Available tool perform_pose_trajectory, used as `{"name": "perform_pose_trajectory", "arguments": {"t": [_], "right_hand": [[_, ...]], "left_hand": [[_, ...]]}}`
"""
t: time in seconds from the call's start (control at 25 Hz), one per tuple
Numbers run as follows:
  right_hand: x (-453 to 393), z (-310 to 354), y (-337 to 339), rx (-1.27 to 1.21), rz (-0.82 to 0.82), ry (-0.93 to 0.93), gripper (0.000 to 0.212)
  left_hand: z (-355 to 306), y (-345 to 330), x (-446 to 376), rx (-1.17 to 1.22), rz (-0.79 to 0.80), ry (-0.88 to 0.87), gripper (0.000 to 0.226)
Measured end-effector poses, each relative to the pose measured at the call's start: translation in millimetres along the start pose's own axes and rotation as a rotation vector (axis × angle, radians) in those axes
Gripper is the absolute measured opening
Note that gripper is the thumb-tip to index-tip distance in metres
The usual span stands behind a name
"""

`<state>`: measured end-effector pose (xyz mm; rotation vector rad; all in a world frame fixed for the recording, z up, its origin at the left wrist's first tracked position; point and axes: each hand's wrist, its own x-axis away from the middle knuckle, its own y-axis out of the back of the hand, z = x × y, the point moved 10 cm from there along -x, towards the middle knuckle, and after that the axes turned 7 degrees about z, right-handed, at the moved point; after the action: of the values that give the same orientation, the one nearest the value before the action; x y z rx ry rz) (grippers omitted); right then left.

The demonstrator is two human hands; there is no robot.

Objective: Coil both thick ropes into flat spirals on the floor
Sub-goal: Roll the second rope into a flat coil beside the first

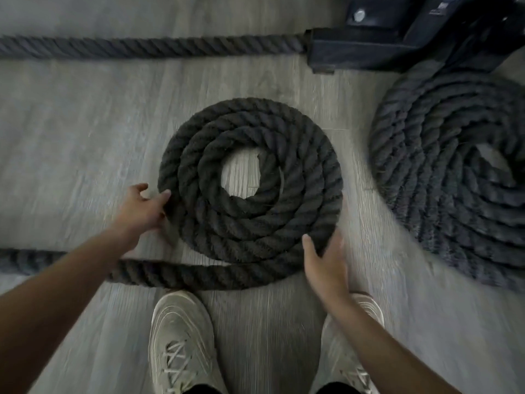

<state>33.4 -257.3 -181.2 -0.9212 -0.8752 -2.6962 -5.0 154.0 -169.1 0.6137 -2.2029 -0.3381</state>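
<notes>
Blurring second coil (pixel 454 177), cropped right, hands (pixel 143 207) edging spiral (pixel 250 191)

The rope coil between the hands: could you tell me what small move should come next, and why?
Probably turn the coil to wind in the loose tail. Both the left hand and right hand rest on its rim, and the tail runs off left, uncoiled.

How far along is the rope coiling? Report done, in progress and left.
Done: the coil on the right lies wound in a spiral. In hand: the middle coil has several turns, with the left hand and right hand pressed against its outer edge. Left: the loose rope trailing off to the left remains to be wound on.
</notes>
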Motion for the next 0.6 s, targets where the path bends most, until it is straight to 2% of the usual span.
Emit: {"name": "perform_pose_trajectory", "arguments": {"t": [0.12,0.24,0.36,0.48,0.52,0.6], "right_hand": [[17.7,-7.7,-22.8,-0.043,0.068,0.025,0.077],[3.9,-6.0,-24.4,-0.033,0.112,-0.031,0.075],[-27.2,8.4,5.9,0.029,0.049,0.028,0.07],[-78.2,34.7,60.0,0.033,-0.117,0.065,0.061],[-95.6,38.9,73.1,0.009,-0.135,0.024,0.059],[-118.3,46.5,84.8,-0.028,-0.133,-0.012,0.055]], "left_hand": [[-14.6,-9.1,-12.5,0.069,0.06,-0.017,0.076],[-5.1,-8.9,-8.6,0.142,0.015,0.022,0.076],[19.5,-19.8,8.7,0.28,0.06,0.125,0.078],[49.9,-66.9,51.7,0.337,0.156,0.223,0.046],[59.4,-83.9,64.7,0.349,0.18,0.256,0.046],[73.6,-105.5,75.6,0.395,0.222,0.305,0.061]]}}
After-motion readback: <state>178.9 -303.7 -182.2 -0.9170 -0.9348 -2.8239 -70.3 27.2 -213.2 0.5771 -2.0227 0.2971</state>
